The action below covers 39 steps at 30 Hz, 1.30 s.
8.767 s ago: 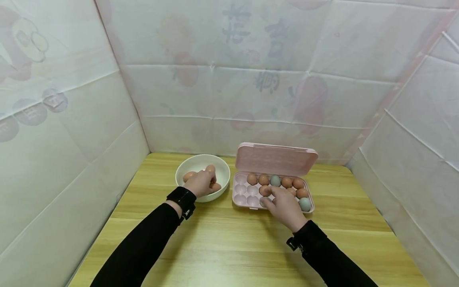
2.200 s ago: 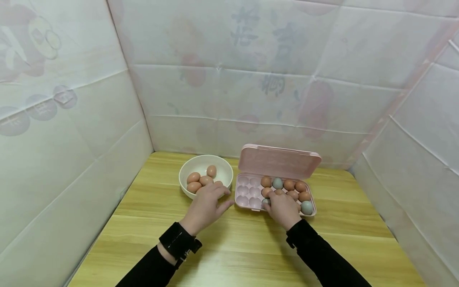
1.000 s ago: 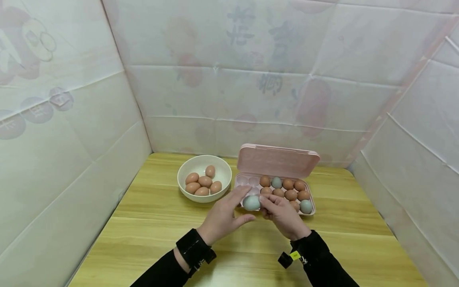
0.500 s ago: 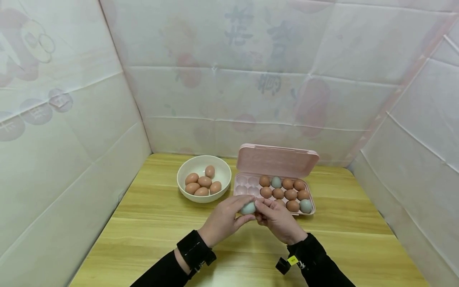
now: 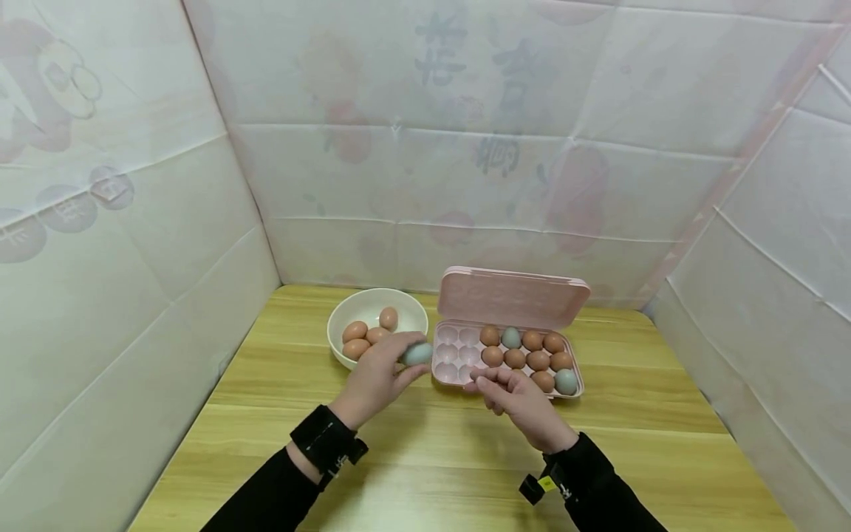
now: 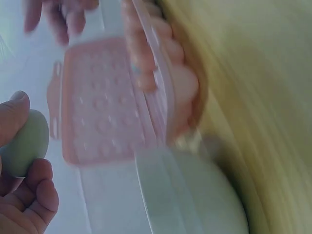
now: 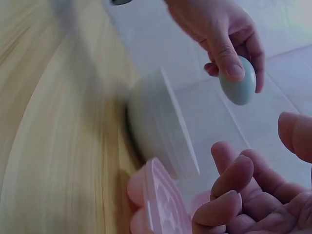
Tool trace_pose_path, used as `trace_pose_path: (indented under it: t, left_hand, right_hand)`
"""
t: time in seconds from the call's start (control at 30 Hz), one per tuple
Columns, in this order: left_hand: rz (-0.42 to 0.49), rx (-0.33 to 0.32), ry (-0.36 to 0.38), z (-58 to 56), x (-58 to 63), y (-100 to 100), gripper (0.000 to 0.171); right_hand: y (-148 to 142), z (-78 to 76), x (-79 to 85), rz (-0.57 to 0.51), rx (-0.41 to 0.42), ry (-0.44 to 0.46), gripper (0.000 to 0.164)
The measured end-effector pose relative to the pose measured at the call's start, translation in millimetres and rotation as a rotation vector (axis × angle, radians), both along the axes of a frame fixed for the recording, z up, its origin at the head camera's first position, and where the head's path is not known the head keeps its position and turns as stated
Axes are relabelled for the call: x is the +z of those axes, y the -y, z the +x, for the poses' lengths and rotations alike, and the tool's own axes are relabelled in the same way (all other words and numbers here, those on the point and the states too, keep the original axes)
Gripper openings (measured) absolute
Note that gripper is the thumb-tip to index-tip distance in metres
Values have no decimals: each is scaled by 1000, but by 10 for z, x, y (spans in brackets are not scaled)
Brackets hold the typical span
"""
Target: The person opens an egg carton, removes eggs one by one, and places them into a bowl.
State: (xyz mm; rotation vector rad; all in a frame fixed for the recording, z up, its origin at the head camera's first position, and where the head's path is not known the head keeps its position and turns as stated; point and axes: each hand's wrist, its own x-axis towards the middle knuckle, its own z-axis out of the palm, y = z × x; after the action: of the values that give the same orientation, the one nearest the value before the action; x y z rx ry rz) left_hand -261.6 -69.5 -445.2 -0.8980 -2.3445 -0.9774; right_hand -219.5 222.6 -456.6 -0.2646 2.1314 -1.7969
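Note:
My left hand [image 5: 374, 380] pinches a pale blue-green egg [image 5: 417, 353] between thumb and fingers, above the right front rim of the white bowl [image 5: 335, 314]. The same egg [image 7: 239, 85] shows lifted clear of the bowl in the right wrist view. Several brown eggs [image 5: 355, 330] lie in the bowl, some hidden by the left hand. Holding nothing, my right hand [image 5: 521, 406] hovers with loosely bent fingers at the front edge of the pink egg carton [image 5: 459, 318]. The carton's right cups hold brown eggs and a few pale green ones; its left cups are empty.
The carton's lid [image 5: 512, 295] stands raised at the back. Bowl and carton sit side by side near the far edge of the wooden table [image 5: 425, 473]. White sheets [image 5: 425, 177] enclose the back and sides.
The right hand lifted the blue-green egg from the carton and passed it to the left hand. The left hand then carried it left to the bowl. The carton has fewer eggs than in the earliest frame.

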Motion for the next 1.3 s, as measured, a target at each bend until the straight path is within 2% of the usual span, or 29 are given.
trace_pose_path:
  t: [0.07, 0.17, 0.3, 0.4, 0.5, 0.6, 0.8, 1.0, 1.17, 1.3]
  left_hand:
    - [-8, 52, 20, -97, 6, 89, 46]
    - [-25, 134, 95, -256, 6, 216, 47]
    - [-85, 214, 245, -450, 27, 352, 45]
    - [-147, 236, 341, -581, 49, 426, 44]
    - [-197, 234, 366, -708, 45, 474, 42]
    - [-215, 229, 368, -806, 23, 505, 39]
    - [-202, 232, 447, -907, -36, 550, 34]
    - [-261, 225, 456, -952, -57, 543, 26]
    - [-285, 226, 485, -969, -65, 511, 22]
    - [-304, 233, 513, -985, -97, 502, 22]
  right_hand:
    - [-12, 7, -8, 50, 9, -47, 49]
    - [-18, 15, -20, 118, 16, -112, 46]
    - [-39, 18, -42, 185, 13, -175, 44]
    - [-54, 17, -42, 207, 4, -196, 43]
    - [-57, 16, -36, 230, -15, -218, 41]
    - [-51, 14, -39, 312, -49, -281, 38]
    - [-17, -12, -42, 575, -122, -500, 32]
    - [-7, -106, -71, 756, -185, -658, 26]
    - [-46, -222, -100, 857, -219, -728, 21]
    - [-97, -309, -119, 890, -224, -731, 25]
